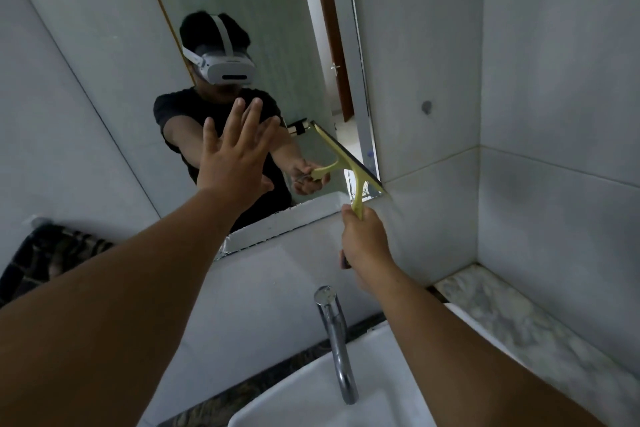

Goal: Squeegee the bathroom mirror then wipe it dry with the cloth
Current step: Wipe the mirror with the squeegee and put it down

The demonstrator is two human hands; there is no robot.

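The bathroom mirror (242,3) hangs tilted on the pale tiled wall above the sink. My right hand (363,243) grips the handle of a yellow-green squeegee (356,180), whose blade lies against the mirror's lower right corner. My left hand (235,156) is open and flat, fingers spread, pressed on the glass near the mirror's lower middle. A dark patterned cloth (52,253) lies at the far left below the mirror.
A chrome tap (336,340) rises over the white sink (311,402) directly below my arms. A marbled ledge (519,315) runs along the right wall. The wall corner stands close to the right of the mirror.
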